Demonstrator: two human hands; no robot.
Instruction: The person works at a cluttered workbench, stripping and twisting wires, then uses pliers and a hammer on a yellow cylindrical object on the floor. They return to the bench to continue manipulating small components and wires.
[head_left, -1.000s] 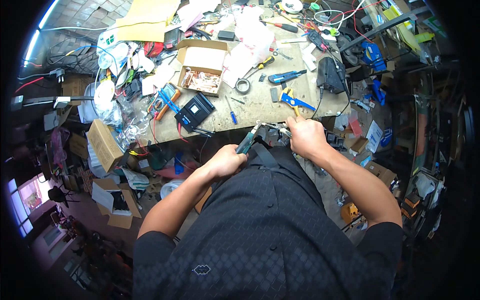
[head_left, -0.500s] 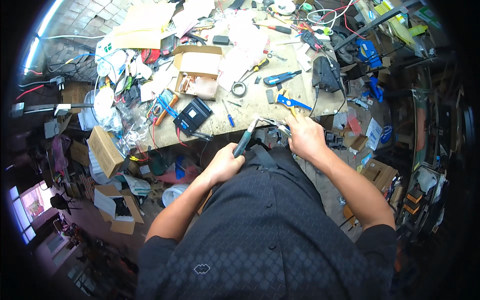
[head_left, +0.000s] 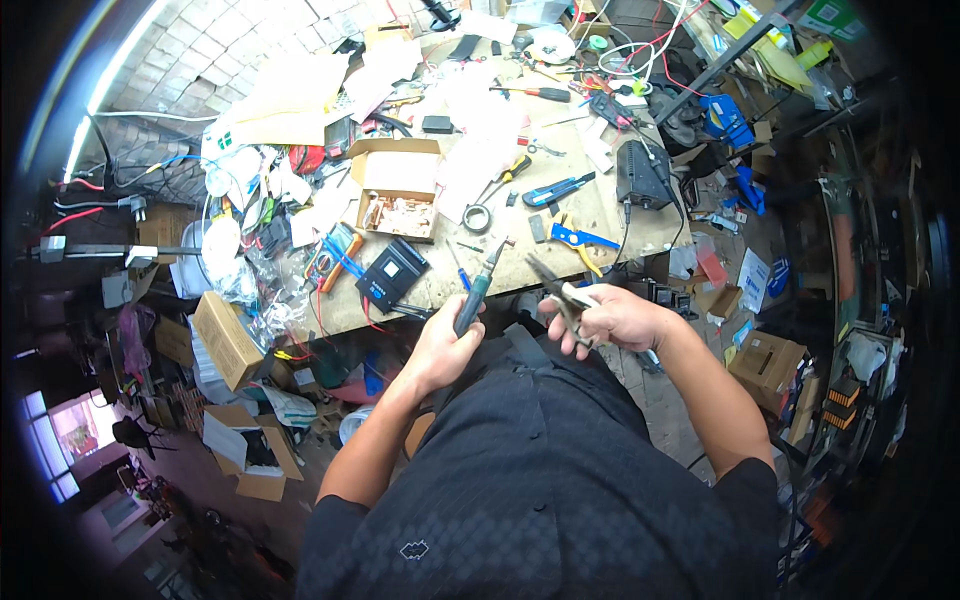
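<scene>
My left hand (head_left: 445, 345) is closed round a dark-green-handled tool (head_left: 474, 303), held upright near the table's front edge. Its slim metal front carries a small copper-coloured piece at the tip; I cannot tell its exact kind. In my right hand (head_left: 625, 318) are grey long-nose pliers (head_left: 568, 305), somewhat blurred, with the jaws pointing up and left, apart from the green-handled tool. The fingers curl loosely round the plier handles. Beyond the pliers lies a yellow-and-blue hand tool (head_left: 582, 237). A blue screwdriver (head_left: 462, 278) lies just past my left hand.
The cluttered table (head_left: 540, 190) holds an open carton (head_left: 432, 158) of copper-coloured parts, a black device (head_left: 392, 274), a multimeter (head_left: 338, 252), a tape roll (head_left: 477, 217), a blue utility knife (head_left: 558, 188) and a black corded box (head_left: 643, 178). Boxes crowd the floor on both sides.
The pliers have come away from the green-handled tool's tip and moved right and down as my right hand turned and its fingers loosened. My left hand has tilted the tool more upright.
</scene>
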